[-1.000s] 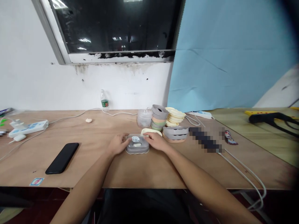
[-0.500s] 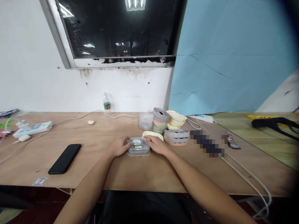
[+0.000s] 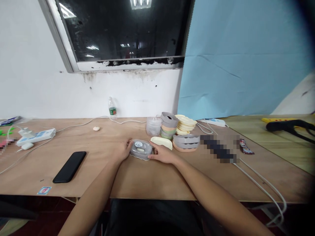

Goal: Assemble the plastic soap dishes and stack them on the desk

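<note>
A grey soap box (image 3: 141,149) with a clear lid and a round white sticker lies on the table in front of me, slightly turned. My left hand (image 3: 123,149) is curled against its left side, the fingertips partly hidden. At the right end, my right hand (image 3: 161,153) grips it, thumb by the front corner and fingers along the back corner. Right behind that hand sits a cream oval dish (image 3: 164,141). Further back are a stack of clear lids (image 3: 154,127), a stack of grey, peach and green trays (image 3: 169,121), and stacked cream pieces (image 3: 185,124).
Wavy-edged grey and peach trays (image 3: 186,143) lie on the right, beside a blurred dark object (image 3: 218,148) and a snack wrapper (image 3: 245,147). On the left are a black phone (image 3: 69,167) and a power strip (image 3: 36,136). A bottle (image 3: 112,107) stands by the wall.
The soap box has shifted slightly left and turned on the table. My thumbs have left the top of its lid; the right one is now at the front corner.
</note>
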Demonstrator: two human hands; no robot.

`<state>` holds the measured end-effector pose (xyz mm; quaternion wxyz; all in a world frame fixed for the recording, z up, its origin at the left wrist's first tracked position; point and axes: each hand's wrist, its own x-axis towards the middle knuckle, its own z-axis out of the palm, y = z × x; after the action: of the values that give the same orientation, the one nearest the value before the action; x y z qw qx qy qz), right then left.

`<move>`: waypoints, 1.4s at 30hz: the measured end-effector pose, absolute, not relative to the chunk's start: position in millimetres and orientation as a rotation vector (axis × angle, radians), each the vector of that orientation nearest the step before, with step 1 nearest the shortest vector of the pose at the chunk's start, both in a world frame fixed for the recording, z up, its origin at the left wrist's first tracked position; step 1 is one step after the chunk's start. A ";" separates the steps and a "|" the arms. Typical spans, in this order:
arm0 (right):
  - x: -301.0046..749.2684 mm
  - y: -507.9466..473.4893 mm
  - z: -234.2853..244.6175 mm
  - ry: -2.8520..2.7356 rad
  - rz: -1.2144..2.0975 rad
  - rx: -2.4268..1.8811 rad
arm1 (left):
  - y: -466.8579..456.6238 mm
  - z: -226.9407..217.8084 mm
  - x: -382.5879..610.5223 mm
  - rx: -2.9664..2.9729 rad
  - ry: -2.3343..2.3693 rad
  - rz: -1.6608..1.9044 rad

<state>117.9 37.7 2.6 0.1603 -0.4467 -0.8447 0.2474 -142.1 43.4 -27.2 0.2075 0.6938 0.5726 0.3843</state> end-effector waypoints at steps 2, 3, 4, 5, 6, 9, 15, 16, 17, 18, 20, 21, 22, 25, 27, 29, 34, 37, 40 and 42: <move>115.7 36.8 2.3 -2.415 0.683 -1.294 | 45.2 -28.9 -142.9 1.920 1.568 1.114; 115.0 36.4 2.6 -2.415 0.675 -1.303 | 45.5 -29.0 -143.2 1.933 1.535 1.122; 114.5 35.8 3.1 -2.413 0.666 -1.313 | 45.6 -28.7 -143.5 1.953 1.502 1.117; 114.0 35.2 3.7 -2.411 0.655 -1.328 | 45.5 -28.1 -143.6 1.973 1.476 1.103; 113.2 34.4 4.4 -2.407 0.638 -1.348 | 45.2 -27.5 -143.6 1.988 1.464 1.086; 106.4 30.6 6.0 -2.385 0.532 -1.451 | 42.5 -24.7 -142.1 2.049 1.517 1.094; 77.9 19.3 4.2 -2.371 0.230 -1.635 | 24.9 -8.5 -130.9 2.465 1.535 1.171; 75.4 18.0 3.9 -2.431 0.216 -1.577 | 21.8 -5.4 -128.9 2.532 1.530 1.100; 74.3 16.9 3.8 -2.502 0.217 -1.489 | 19.5 -3.1 -127.3 2.582 1.548 1.031; 74.7 16.0 4.0 -2.565 0.230 -1.386 | 18.1 -1.6 -126.4 2.614 1.589 0.971; 79.6 14.7 5.3 -2.610 0.273 -1.208 | 18.3 -1.2 -127.2 2.613 1.739 0.902; 83.6 14.4 6.4 -2.585 0.291 -1.162 | 19.9 -2.0 -129.2 2.588 1.832 0.882; 88.2 14.5 7.7 -2.539 0.304 -1.144 | 22.1 -3.1 -132.2 2.554 1.929 0.865; 104.2 17.9 12.6 -2.377 0.297 -1.162 | 30.4 -6.6 -147.1 2.409 2.222 0.820; 116.1 22.3 16.9 -2.277 0.248 -1.186 | 35.7 -8.3 -160.5 2.284 2.389 0.784; 129.1 26.6 22.5 -2.192 0.171 -1.204 | 40.1 -9.7 -175.2 2.185 2.481 0.762; 164.2 33.7 41.0 -2.037 -0.031 -1.240 | 49.2 -12.7 -207.1 1.973 2.644 0.778; 181.0 40.5 48.6 -1.999 -0.115 -1.345 | 51.5 -11.7 -214.7 1.857 2.724 0.813; 192.4 50.1 49.2 -2.012 -0.166 -1.565 | 50.2 -8.8 -209.9 1.801 2.774 0.900; 196.9 54.9 47.0 -2.020 -0.181 -1.726 | 48.9 -7.6 -200.7 1.869 2.722 0.963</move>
<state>196.9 54.9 47.0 0.2370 -0.6295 -0.7370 -0.0662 -200.7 48.9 -7.6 -0.1485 0.5375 0.7826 0.2769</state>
